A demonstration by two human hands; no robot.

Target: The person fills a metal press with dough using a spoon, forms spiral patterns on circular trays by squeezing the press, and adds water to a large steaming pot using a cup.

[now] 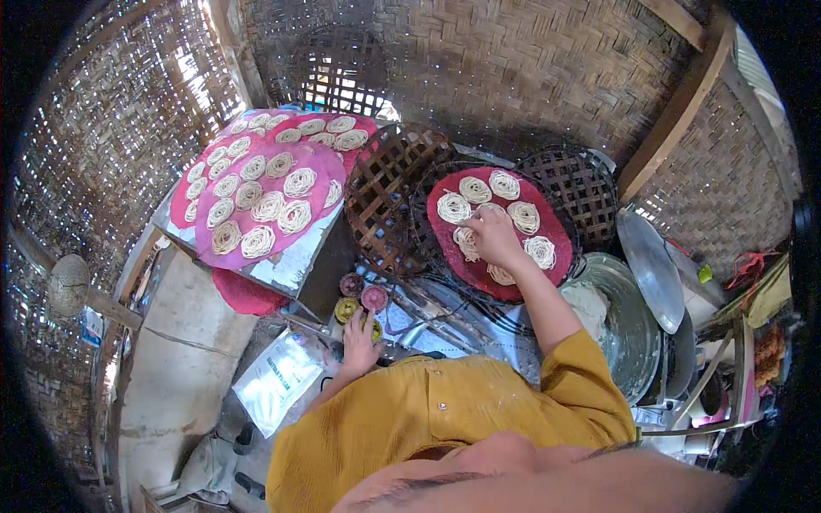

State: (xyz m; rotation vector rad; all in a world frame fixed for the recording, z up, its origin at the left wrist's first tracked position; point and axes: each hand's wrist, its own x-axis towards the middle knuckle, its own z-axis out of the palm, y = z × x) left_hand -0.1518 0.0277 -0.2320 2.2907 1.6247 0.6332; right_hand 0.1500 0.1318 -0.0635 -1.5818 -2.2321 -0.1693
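Note:
My right hand (494, 235) reaches over a round red cloth (489, 278) that lies on a dark woven tray. Its fingers are pinched together above a coil of pale noodle-like strands (467, 246); whether anything is between them I cannot make out. Several more coils, such as one white coil (540, 251), lie around it on the cloth. My left hand (361, 344) is low at a group of small cups, its fingers stretched and apart beside a yellow-green cup (346, 309). A pink cup (375, 297) and a dark reddish cup (351, 285) stand just beyond.
At the left, a table (295, 267) bears pink and red round cloths (282, 162) covered with similar coils. Dark woven trays (395, 184) flank the red cloth. A large basin (629, 342) with white dough stands right, beside a metal lid (652, 272). A white plastic bag (278, 380) lies lower left.

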